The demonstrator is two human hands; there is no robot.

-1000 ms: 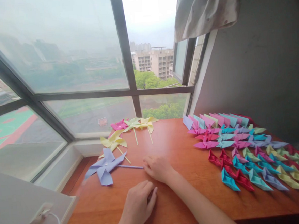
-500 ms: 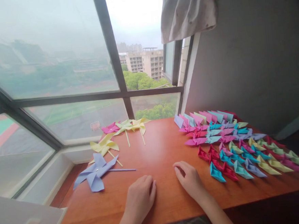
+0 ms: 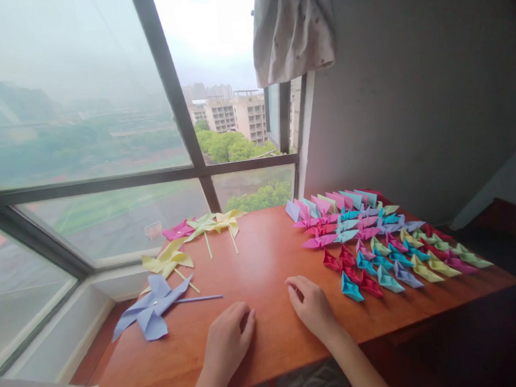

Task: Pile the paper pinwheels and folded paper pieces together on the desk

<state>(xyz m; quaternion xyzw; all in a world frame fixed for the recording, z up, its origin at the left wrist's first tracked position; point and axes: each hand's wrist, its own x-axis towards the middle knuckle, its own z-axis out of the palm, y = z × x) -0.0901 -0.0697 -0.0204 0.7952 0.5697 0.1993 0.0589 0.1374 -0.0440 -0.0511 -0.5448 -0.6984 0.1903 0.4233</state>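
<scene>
My left hand (image 3: 229, 339) rests on the wooden table (image 3: 255, 241), its fingers curled into a loose fist with nothing visible in it. The lilac paper pinwheel (image 3: 154, 307) lies nearest to it, stick pointing toward the hand. My right hand (image 3: 310, 305) also lies on the tabletop, fingers curled inward and nothing showing in them. Just to its right is a blue paper boat (image 3: 351, 288), with a dark red paper boat (image 3: 371, 284) beside it. Neither hand touches the paper pieces.
Behind the lilac pinwheel lie a yellow pinwheel (image 3: 168, 259), a pink pinwheel (image 3: 177, 230) and others. Rows of folded boats, cranes such as a pink crane (image 3: 320, 241), and upright folded papers (image 3: 323, 205) fill the right side. A window (image 3: 77, 82) and grey wall (image 3: 392, 90) stand beyond.
The camera view has turned slightly right, so everything sits further left in the picture. The hands stay in place on the table, and the paper pieces are unmoved.
</scene>
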